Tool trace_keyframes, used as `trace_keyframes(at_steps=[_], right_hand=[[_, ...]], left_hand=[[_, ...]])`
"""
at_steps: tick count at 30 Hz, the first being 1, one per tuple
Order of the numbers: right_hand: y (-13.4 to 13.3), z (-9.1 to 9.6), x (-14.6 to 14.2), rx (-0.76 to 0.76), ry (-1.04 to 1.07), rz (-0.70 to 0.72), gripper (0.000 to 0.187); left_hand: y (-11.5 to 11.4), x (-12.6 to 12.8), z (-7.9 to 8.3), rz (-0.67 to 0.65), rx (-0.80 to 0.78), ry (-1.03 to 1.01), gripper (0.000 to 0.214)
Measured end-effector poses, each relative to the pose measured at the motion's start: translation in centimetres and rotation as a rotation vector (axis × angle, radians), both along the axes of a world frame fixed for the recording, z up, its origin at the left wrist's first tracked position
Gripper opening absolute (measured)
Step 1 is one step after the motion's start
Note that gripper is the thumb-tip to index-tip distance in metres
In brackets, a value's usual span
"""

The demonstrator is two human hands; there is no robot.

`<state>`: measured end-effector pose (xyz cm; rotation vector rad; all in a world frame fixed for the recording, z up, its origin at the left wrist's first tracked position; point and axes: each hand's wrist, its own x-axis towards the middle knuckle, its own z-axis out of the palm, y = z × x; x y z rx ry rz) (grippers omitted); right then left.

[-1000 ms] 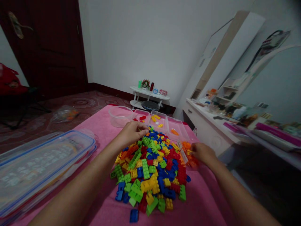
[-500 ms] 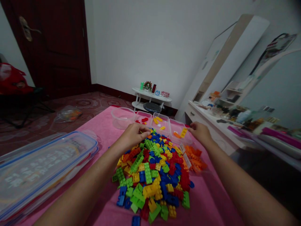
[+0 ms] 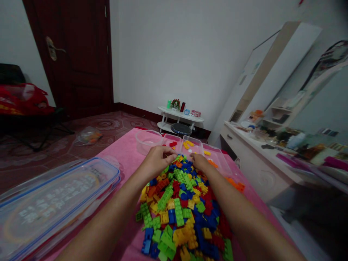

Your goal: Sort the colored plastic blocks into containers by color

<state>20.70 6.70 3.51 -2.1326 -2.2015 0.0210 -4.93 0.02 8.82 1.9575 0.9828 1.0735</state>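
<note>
A heap of toy building bricks (image 3: pixel 179 210) in green, blue, yellow, red and orange covers the middle of the pink-covered table. At its far left edge is my left hand (image 3: pixel 157 161), thumb and fingers curled toward each other; whatever they hold is hidden. My right hand (image 3: pixel 200 161) reaches over the heap's far side with its fingertips bunched low among bricks, and I cannot make out what is in them. Behind the hands stand clear boxes: one with red bricks (image 3: pixel 173 144), one with yellow bricks (image 3: pixel 188 144), one with orange bricks (image 3: pixel 212 164) and a yellow brick (image 3: pixel 207 153).
A round clear tub (image 3: pixel 148 132) stands at the table's far left corner. Blue-rimmed plastic lids (image 3: pixel 59 195) are stacked at left. Orange pieces (image 3: pixel 236 185) lie right of my right forearm. A cluttered white dresser (image 3: pixel 244 134) flanks the right side; a dark stool (image 3: pixel 181 128) stands beyond the table.
My right hand has moved left from beside the right-hand box to the heap's far side. The yellow brick near its fingers now lies in that box. My left hand stays near the heap's edge.
</note>
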Motion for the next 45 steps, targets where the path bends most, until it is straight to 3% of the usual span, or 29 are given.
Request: trace_keyframes(at_steps=[9,16,21,25,27,30,33,35,40,42,45], right_hand=[[-0.9,0.1,0.0,-0.008,0.020,0.060,0.027],[-1.8,0.0,0.0,0.038,0.079,0.048,0.029],[-4.1,0.5,-2.2,0.237,0.182,0.044,0.042],[-7.9,1.6,-5.2,0.432,0.528,0.215,0.028],[-10.2,2.4,-6.4,0.407,0.663,0.248,0.021],[-13.5,3.6,-7.6,0.231,0.753,0.252,0.018],[-16.1,4.3,-8.6,0.011,0.596,0.331,0.013],[-17.2,4.3,-9.4,-0.045,0.413,0.388,0.013],[-17.7,3.2,-11.4,-0.029,0.123,0.365,0.017],[-17.4,2.9,-11.4,-0.031,0.145,0.351,0.012],[-16.8,3.1,-10.1,0.002,0.293,0.319,0.010]], left_hand=[[-0.1,-0.2,0.4,0.045,-0.002,-0.006,0.028],[0.2,-0.3,0.0,0.027,0.010,-0.008,0.030],[0.7,-0.7,-0.3,0.051,0.046,0.033,0.029],[1.1,-0.6,-1.0,0.035,0.055,0.064,0.028],[1.2,-0.5,-1.2,0.018,0.059,0.091,0.028],[1.0,-0.2,-1.4,0.016,0.065,0.136,0.027],[0.8,-0.1,-1.6,0.003,0.060,0.176,0.025],[0.8,0.0,-1.8,-0.009,0.055,0.197,0.023],[0.6,0.3,-2.0,-0.025,0.057,0.230,0.019],[0.0,0.5,-1.4,-0.051,0.046,0.271,0.018],[-1.7,0.8,0.0,-0.195,0.022,0.384,0.017]])
